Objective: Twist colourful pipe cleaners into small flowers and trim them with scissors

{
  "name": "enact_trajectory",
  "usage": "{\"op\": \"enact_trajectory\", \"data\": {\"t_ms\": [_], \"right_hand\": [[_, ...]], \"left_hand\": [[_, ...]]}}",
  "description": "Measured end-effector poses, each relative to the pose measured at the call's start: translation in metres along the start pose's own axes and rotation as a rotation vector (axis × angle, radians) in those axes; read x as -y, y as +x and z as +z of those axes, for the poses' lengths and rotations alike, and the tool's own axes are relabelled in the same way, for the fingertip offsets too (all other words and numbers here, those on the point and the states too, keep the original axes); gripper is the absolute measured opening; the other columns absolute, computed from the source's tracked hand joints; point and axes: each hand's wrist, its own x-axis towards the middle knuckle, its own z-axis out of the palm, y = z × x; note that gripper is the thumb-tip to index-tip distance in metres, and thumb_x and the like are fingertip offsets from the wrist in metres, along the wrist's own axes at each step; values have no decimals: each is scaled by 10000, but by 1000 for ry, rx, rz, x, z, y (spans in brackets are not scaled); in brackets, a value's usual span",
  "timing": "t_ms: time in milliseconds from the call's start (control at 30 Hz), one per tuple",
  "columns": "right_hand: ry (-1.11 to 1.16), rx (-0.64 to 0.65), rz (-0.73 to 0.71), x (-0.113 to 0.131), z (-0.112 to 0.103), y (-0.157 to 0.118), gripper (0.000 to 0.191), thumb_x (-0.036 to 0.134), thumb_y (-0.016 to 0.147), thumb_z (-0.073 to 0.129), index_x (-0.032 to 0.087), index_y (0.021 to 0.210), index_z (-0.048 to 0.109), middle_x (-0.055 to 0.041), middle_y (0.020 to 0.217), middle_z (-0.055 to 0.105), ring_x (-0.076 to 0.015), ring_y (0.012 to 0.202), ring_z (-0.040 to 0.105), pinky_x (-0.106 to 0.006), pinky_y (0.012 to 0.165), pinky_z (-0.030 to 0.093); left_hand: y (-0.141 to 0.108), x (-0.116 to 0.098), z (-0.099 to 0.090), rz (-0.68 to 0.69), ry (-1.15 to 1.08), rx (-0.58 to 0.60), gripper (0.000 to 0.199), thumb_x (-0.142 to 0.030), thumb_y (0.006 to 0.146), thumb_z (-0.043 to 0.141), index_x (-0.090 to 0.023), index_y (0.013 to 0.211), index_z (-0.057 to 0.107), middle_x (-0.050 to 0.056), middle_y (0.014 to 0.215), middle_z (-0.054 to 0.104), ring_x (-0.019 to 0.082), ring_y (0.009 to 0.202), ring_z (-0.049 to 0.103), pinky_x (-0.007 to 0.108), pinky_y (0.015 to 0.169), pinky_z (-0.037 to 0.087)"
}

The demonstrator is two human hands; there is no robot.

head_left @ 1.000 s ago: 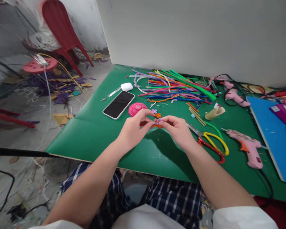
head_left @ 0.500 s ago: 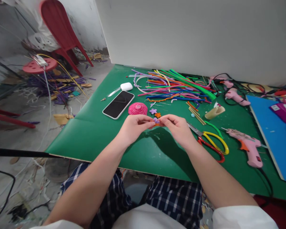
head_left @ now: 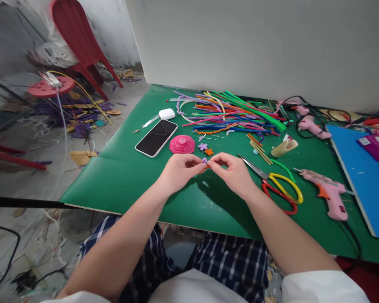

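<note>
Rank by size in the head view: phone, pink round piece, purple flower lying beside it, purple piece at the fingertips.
1. Phone
2. Pink round piece
3. Purple flower
Not ranked: purple piece, as it looks partly hidden.

Phone left — scissors right, hands between

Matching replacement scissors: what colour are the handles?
One yellow handle, one red handle; best in the head view.
</note>
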Motion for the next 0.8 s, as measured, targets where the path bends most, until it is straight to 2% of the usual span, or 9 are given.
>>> {"op": "enact_trajectory", "data": {"t_ms": [133,333,500,600,800], "right_hand": [[-96,-20,-62,1,0,-1,121,261,784,549,184,716,612,-5,715,632,-137,711,572,-255,672,418],[46,44,72,-2,0,0,170,328,777,553,180,738,627,-9,702,643,-140,669,578,-252,619,425],[32,-46,62,-1,9,-1,145,295,762,552,178,691,601,-2,662,617,-133,633,557,-252,602,413],[48,-108,102,-2,13,-2,162,309,755,556,179,668,595,-5,645,614,-134,611,550,-254,580,406],[227,-33,152,-6,2,2,241,395,773,554,174,749,645,-19,691,653,-145,663,589,-275,649,442]], "left_hand": [[-1,1,1,80,151,-17,243,-378,735,583,-147,729,659,11,646,639,115,577,538,218,528,388],[-2,-2,1,165,276,-28,200,-328,768,529,-165,744,644,-2,674,645,109,588,532,215,551,383],[-6,-8,5,190,415,-82,159,-271,762,514,-184,764,647,0,694,652,126,625,555,224,558,363],[-5,-7,7,190,404,-107,144,-263,759,516,-185,745,636,1,699,649,130,642,560,225,578,374],[-1,-2,4,116,122,-33,175,-321,755,547,-162,730,617,-8,661,620,102,569,522,207,535,388]]}}
